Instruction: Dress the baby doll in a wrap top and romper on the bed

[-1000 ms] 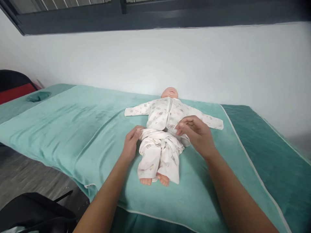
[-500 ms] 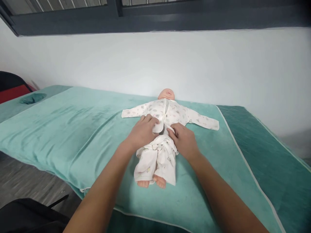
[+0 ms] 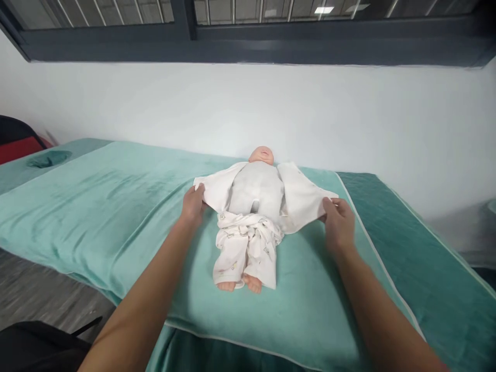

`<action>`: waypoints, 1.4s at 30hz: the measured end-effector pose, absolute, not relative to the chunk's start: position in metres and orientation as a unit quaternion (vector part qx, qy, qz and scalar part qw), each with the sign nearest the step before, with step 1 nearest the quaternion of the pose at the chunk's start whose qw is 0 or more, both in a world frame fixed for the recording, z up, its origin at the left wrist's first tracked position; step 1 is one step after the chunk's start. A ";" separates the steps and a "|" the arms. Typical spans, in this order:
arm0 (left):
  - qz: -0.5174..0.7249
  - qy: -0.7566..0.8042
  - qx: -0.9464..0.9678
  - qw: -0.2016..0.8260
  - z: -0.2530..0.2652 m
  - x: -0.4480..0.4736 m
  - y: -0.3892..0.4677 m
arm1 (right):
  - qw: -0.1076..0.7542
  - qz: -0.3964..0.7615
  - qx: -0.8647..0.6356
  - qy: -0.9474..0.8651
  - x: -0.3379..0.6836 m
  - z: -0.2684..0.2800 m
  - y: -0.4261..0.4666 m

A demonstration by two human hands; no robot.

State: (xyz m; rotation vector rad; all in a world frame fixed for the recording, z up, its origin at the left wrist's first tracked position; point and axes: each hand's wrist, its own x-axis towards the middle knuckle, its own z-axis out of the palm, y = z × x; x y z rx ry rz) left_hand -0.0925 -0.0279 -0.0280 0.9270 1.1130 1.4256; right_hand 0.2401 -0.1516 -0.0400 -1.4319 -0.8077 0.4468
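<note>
A baby doll point(image 3: 262, 155) lies on its back with its head toward the wall and its bare feet toward me. Its printed white shirt point(image 3: 304, 201) is spread apart at the front, baring the pale cloth torso and the plain inner side of the fabric. On the left, my left hand point(image 3: 192, 205) pinches the outer edge of one shirt panel. Across the doll, my right hand point(image 3: 338, 221) grips the edge of the other panel, stretched outward. Bunched at the waist, printed white pants point(image 3: 245, 248) cover the doll's legs. The sleeves are mostly hidden behind the panels.
A light green sheet point(image 3: 127, 206) with pale piping covers the bed, over darker green cloth point(image 3: 434, 279) at the right. Behind stands a white wall point(image 3: 174, 108) below a dark window frame point(image 3: 248, 49). A black item point(image 3: 39, 346) is at the lower left.
Both hands have moved apart from the doll's middle out to the sides, drawing the shirt's front panels with them. The torso, covered before, now shows. The view has tilted slightly upward.
</note>
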 end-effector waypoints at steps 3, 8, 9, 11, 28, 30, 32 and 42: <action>0.575 0.517 0.428 0.469 -0.042 -0.119 -0.018 | 0.526 0.144 -0.754 -0.367 0.277 -0.048 -0.174; 0.465 0.641 0.567 0.227 -0.049 -0.144 -0.018 | 0.280 0.061 -0.851 -0.440 0.291 -0.052 -0.202; 0.436 0.658 0.587 0.183 -0.049 -0.144 -0.020 | 0.241 0.046 -0.864 -0.440 0.288 -0.052 -0.204; 0.377 0.685 0.612 0.117 -0.050 -0.142 -0.024 | 0.162 0.023 -0.888 -0.430 0.280 -0.052 -0.206; 0.381 0.374 0.650 0.541 -0.029 -0.094 -0.078 | 0.373 0.288 -0.501 -0.726 0.170 -0.005 -0.166; 0.358 0.333 0.674 0.553 -0.026 -0.099 -0.079 | 0.339 0.288 -0.471 -0.762 0.167 0.004 -0.160; 0.331 0.301 0.705 0.550 -0.024 -0.103 -0.078 | 0.301 0.281 -0.459 -0.787 0.166 0.012 -0.155; 0.324 0.241 0.750 0.523 -0.023 -0.105 -0.079 | 0.227 0.371 -0.473 -0.766 0.162 0.024 -0.137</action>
